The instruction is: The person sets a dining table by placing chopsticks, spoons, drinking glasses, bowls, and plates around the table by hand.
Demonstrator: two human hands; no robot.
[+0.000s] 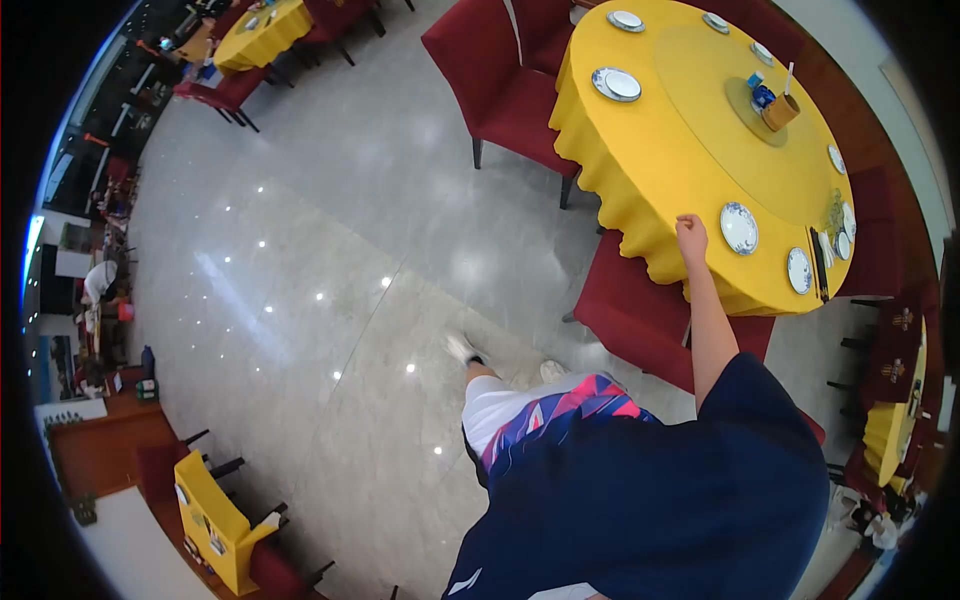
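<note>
My right hand (690,235) is held over the near edge of a round table (625,175) with a yellow tablecloth. Its fingers are curled into a loose fist, and nothing shows in them. Closest to it is a white plate with a blue floral pattern (739,228), just to the right and apart from the hand. Another patterned plate (799,270) lies farther right, beside dark chopsticks (819,265). Below my forearm stands a red chair (640,310). My left hand is out of sight.
A glass turntable (690,90) bears a brown cup-like holder (781,113) and a small blue item (763,97). A red chair (510,100) stands at the table's left. Grey tiled floor (300,260) stretches left. Farther off are another yellow-covered table (262,35) and a person in white (100,280).
</note>
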